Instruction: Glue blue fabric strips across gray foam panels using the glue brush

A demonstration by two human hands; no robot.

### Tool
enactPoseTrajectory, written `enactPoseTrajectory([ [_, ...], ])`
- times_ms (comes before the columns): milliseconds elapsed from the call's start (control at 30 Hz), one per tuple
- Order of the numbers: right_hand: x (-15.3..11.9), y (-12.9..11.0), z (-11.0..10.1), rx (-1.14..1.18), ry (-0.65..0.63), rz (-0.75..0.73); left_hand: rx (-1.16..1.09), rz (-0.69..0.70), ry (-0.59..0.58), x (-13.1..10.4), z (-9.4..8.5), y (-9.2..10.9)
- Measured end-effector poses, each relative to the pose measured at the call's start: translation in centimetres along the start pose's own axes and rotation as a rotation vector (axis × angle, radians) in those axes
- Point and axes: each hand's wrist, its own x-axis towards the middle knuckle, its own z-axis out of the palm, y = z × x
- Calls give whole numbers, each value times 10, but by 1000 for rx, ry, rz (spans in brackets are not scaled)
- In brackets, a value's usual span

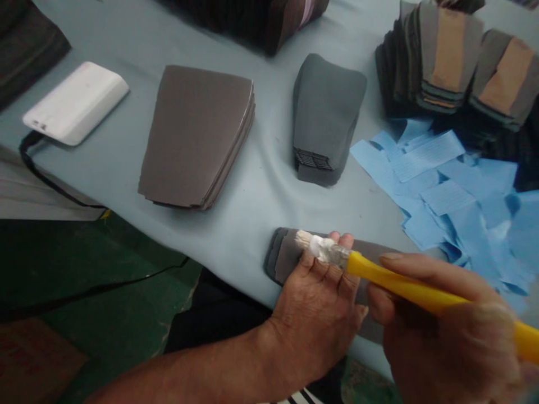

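My right hand point(446, 320) is closed around the yellow handle of a brush point(391, 280). The brush's pale bristles and metal collar carry a thick white coating, and its tip is over the fingers of my left hand point(320, 308). That left hand lies flat, fingers stretched out, on a pile of dark grey sheet pieces point(280, 252) by the table's near edge. At their left end, these pieces show staggered, stepped edges. Part of the pile is hidden under both hands. Whether the bristles touch the pieces or my fingers, I cannot tell.
A stack of brown-grey panels point(197, 134) and a dark grey stack point(328, 106) stand farther back. Light blue strips point(455, 191) lie heaped at right, below banded dark bundles point(450, 56). A white power bank point(76, 104) with a black cable sits left on the pale table point(269, 168).
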Motion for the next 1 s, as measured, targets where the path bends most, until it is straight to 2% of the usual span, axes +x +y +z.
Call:
enactPoseTrajectory([
  [100, 11, 2, 2, 144, 36, 74, 35, -13, 65, 1, 4, 2],
  [267, 18, 2, 9, 316, -70, 102, 80, -43, 91, 5, 4, 3],
  [400, 18, 1, 13, 272, -123, 61, 120, -45, 131, 4, 3, 4],
  [800, 19, 10, 14, 127, -162, -2, 131, -42, 116, 7, 5, 4],
  [1000, 24, 10, 18, 65, -86, -35, 121, 3, 65, 9, 1, 1],
])
